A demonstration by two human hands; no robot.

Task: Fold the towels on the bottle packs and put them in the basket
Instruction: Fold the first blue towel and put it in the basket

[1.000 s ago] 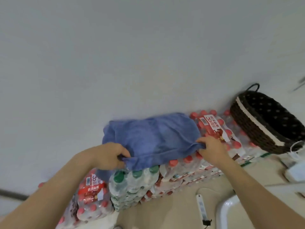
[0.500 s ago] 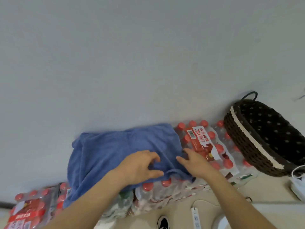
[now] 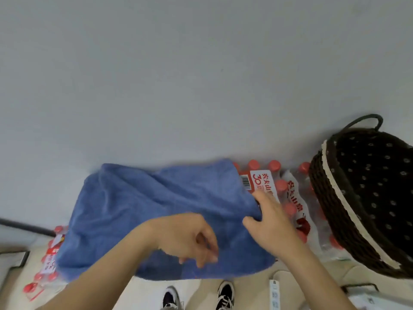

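- Lower bottle pack (image 3: 48, 262), far left: red caps and a red-and-white label show. Its right part is hidden under cloth and its lower edge is blurred. Count: one pack in view here.
- Blue towel (image 3: 138, 209): one. It lies spread and wrinkled over the tops of the packs against the wall, and its near edge hangs down the front. Half a second earlier, red caps showed under that near edge. They are now covered.
- Left hand (image 3: 187, 238): held over the near middle of the towel with the fingers curled downward. Motion blur hides the fingertips, so whether they pinch cloth cannot be told.
- Shoes (image 3: 225, 295): two, cut off by the bottom edge. Only one showed in the earlier frame.
- Right hand (image 3: 270, 218): thumb and fingers are closed on the towel's right edge, as in the earlier frame.
- Upper bottle packs (image 3: 290, 198): visible only between the towel and the basket. How many lie under the towel cannot be told.
- Power strip (image 3: 274, 294): one, on the floor, its lower end cut off.
- Basket (image 3: 330, 198): one, dark woven with a pale rim band. It touches the packs' right end and is cropped at the right edge. One handle shows, and the part of the interior in view holds no towel.
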